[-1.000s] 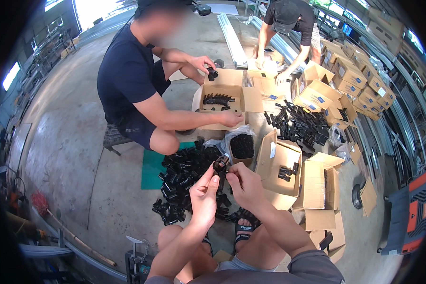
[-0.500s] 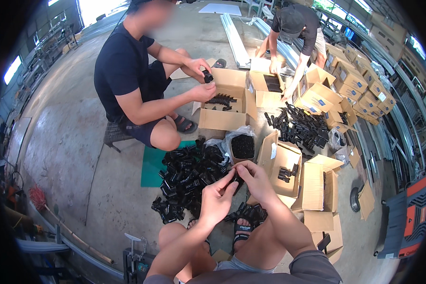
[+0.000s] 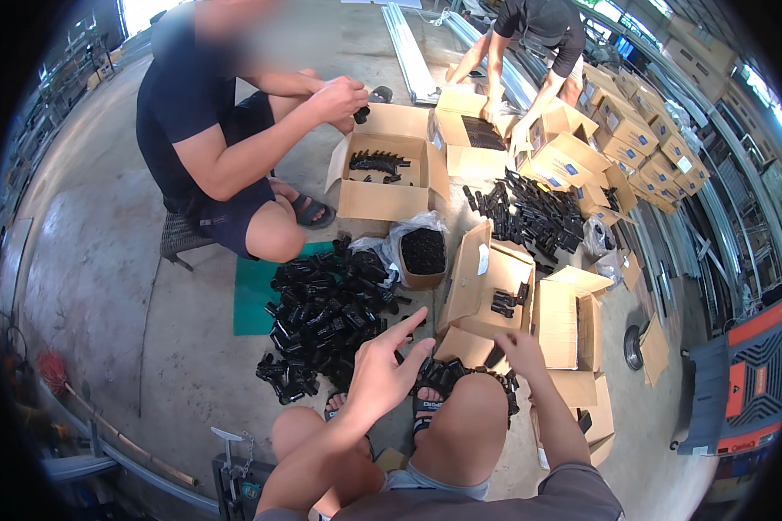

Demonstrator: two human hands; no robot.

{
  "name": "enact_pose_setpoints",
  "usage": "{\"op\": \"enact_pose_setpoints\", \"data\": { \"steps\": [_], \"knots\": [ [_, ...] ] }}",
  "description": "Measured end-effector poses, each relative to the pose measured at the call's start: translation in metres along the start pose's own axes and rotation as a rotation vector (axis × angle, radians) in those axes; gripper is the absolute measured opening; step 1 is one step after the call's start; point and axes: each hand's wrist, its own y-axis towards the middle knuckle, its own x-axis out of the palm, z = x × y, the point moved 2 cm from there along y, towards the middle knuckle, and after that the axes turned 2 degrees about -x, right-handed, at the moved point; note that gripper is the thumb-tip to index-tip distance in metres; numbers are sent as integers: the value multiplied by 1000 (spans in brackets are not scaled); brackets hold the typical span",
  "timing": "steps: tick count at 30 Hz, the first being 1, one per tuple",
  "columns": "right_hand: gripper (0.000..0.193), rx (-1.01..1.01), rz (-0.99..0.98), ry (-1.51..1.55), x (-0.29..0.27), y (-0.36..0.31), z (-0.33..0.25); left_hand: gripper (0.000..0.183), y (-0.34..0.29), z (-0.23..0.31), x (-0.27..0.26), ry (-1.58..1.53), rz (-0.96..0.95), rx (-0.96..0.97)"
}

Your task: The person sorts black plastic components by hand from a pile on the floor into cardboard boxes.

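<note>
A bare concrete floor (image 3: 104,260) carries everything. On it, a green mat (image 3: 252,300) is spread, with a heap of black plastic fittings (image 3: 326,317) piled partly over it. Open cardboard boxes (image 3: 387,178) are set around, a second pile of black parts (image 3: 530,213) is spread between them, and long metal rails (image 3: 408,52) are laid farther off.

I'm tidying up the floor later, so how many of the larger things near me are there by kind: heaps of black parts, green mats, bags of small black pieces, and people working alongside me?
Heaps of black parts: 2 (second heap)
Green mat: 1
Bag of small black pieces: 1
Other people: 2 (second person)
Total: 6
</note>
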Motion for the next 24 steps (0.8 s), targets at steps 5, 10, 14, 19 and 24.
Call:
{"op": "enact_pose_setpoints", "data": {
  "steps": [5, 10, 14, 19, 24],
  "knots": [
    [56, -3, -161, -505, 67, -16, 104, 40, 1, -1, 0, 18, -26, 25],
    [40, 105, 111, -196, 73, 45, 102, 38, 4, -11, 5, -7, -1, 52],
    [38, 85, 185, -238, 75, 117, 113, 34, 11, -2, 9, 51, -63, 25],
    [100, 232, -75, -327, 98, 170, 134, 33, 15, -12, 10, 64, -43, 49],
    [66, 268, 28, -385, 116, 197, 130, 33, 17, -21, 6, 46, -27, 16]
  ]
}}
